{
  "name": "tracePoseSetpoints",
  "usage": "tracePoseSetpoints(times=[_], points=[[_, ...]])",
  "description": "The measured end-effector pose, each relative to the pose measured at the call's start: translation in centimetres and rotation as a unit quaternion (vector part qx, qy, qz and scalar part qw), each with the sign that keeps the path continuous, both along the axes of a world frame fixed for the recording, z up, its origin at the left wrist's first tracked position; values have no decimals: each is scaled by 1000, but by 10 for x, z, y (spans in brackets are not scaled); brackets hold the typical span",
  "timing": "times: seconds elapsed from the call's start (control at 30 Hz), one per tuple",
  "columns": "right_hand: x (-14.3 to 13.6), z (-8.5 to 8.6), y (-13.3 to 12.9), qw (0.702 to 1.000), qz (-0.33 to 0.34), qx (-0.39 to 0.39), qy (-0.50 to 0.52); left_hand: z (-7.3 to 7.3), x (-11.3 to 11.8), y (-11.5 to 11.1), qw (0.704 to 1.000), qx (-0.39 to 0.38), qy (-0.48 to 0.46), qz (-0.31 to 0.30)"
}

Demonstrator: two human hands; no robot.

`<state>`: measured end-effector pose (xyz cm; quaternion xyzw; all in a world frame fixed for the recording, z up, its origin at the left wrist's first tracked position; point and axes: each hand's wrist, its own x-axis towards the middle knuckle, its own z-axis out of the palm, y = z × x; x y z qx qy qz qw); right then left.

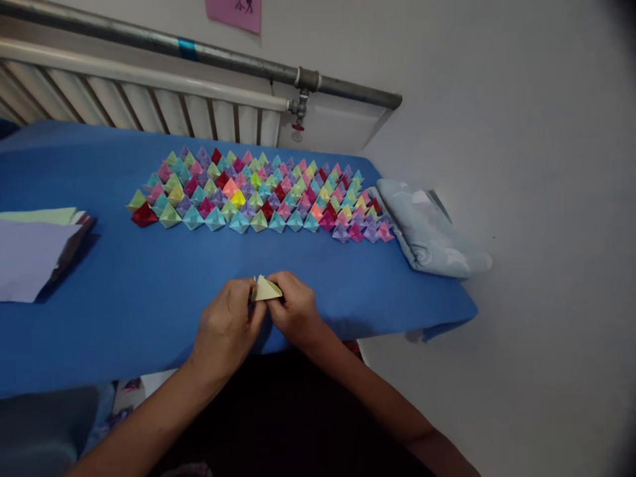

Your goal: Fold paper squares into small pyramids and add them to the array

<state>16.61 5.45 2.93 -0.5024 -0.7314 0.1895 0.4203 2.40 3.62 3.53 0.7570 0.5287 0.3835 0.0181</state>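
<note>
Between my two hands is a small piece of pale yellow folded paper [266, 290], its peak pointing up. My left hand [227, 321] pinches its left side, thumb below and fingers above. On the right side my right hand [297, 306] grips it the same way, fingers curled. Both hands are just above the front part of the blue-covered table [163, 291]. Beyond them stand rows of many-coloured folded paper boats [258, 199], packed close together with their points up. Parts of the yellow paper are hidden by my fingers.
At the left lies a stack of coloured paper sheets [32, 255], lilac on top. A folded light blue cloth [422, 228] rests at the table's right end. Behind the table are a white radiator [179, 112] and a metal pipe [238, 61] along the wall.
</note>
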Motion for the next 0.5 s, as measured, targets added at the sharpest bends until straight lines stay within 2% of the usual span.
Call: tracePoseSetpoints(times=[0.2, 0.4, 0.5], points=[[-1, 3, -7, 999, 7, 36, 11, 2, -3, 3, 1000, 10, 2, 4], [-5, 2, -13, 997, 22, 50, -53, 0, -3, 10, 1000, 5, -17, 23], [-4, 1, -10, 997, 15, 61, -38, -1, -3, 12, 999, -4, -30, 16]])
